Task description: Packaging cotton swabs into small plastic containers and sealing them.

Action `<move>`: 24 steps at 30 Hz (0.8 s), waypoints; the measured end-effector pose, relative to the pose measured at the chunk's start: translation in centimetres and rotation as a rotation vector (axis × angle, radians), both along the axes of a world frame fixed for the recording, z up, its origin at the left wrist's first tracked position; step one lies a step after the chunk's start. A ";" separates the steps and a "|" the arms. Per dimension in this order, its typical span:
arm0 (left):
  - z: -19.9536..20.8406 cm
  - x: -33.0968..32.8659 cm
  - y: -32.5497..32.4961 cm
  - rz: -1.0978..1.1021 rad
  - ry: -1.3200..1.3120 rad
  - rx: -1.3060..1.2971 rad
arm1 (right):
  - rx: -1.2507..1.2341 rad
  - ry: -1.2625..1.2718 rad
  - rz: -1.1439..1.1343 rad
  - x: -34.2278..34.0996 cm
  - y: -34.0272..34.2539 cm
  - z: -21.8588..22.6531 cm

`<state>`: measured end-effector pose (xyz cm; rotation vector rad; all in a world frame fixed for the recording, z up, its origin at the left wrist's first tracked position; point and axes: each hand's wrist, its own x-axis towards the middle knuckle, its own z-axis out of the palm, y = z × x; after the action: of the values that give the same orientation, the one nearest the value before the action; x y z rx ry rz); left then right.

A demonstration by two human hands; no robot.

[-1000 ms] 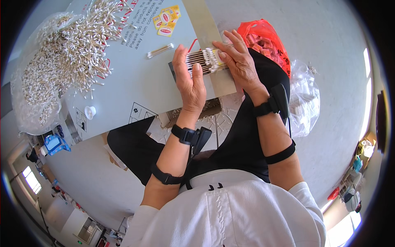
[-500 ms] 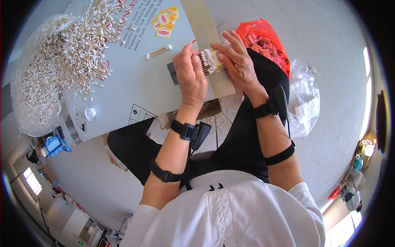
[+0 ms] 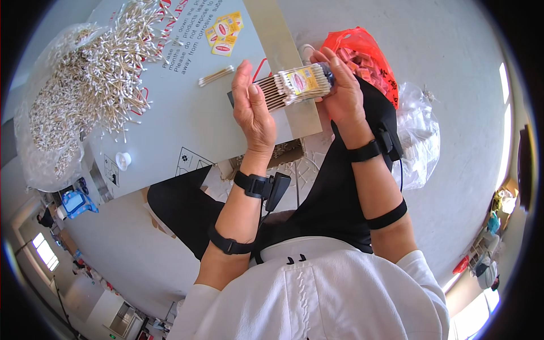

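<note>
A layer of cotton swabs [image 3: 273, 93] lies lengthwise between my hands over the table's edge strip. A second group of swab heads with a small yellow label [image 3: 302, 81] shows on its right part. My left hand [image 3: 253, 113] holds the left end, thumb and fingers upright against it. My right hand [image 3: 345, 90] cups the right end, its fingers along the far side. A dark object, partly hidden, shows by the right fingers. To the left lie a few loose swabs [image 3: 216, 76] and several yellow labels [image 3: 224, 31].
A big clear bag [image 3: 48, 68] spills a heap of cotton swabs over the grey table [image 3: 170, 124]. A small white cup [image 3: 123, 160] stands near its front edge. To the right are a red bag [image 3: 345, 38] of pink packets and a clear plastic bag [image 3: 418, 136]. An open carton [image 3: 289, 150] sits below the edge.
My right hand has moved off the top of the swabs to their right end, uncovering the yellow label. My left hand has shifted slightly left.
</note>
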<state>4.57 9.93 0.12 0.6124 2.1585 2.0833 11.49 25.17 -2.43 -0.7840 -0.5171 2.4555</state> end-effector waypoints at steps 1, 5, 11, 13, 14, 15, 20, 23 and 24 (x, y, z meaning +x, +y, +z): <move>0.1 0.0 0.0 -0.001 -0.027 0.013 | 0.107 -0.038 0.008 -0.4 -0.5 0.2; 0.4 0.1 0.4 0.007 -0.067 0.061 | 0.323 -0.115 0.079 -0.5 -1.5 0.3; 0.6 0.3 1.6 0.034 -0.119 0.140 | 0.462 -0.121 0.079 -0.5 -1.7 0.4; 0.6 0.4 2.0 0.030 -0.133 0.160 | 0.464 -0.109 0.076 -0.5 -1.7 0.4; 0.6 0.5 2.2 0.029 -0.134 0.160 | 0.466 -0.096 0.074 -0.6 -1.8 0.4; 0.5 0.5 2.4 0.025 -0.137 0.176 | 0.465 -0.097 0.073 -0.5 -1.9 0.5; 0.7 1.3 4.7 0.006 -0.167 0.217 | 0.569 -0.089 0.068 -0.8 -2.2 0.9; 1.0 0.9 4.9 -0.074 -0.171 0.210 | 0.542 -0.075 0.130 -0.5 -1.7 1.2; 0.9 1.0 4.7 -0.077 -0.170 0.211 | 0.543 -0.075 0.126 -0.4 -1.8 1.4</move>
<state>5.53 14.62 1.03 0.5063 1.8128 2.2488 11.12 23.42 -1.04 -0.6254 -1.2264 2.2298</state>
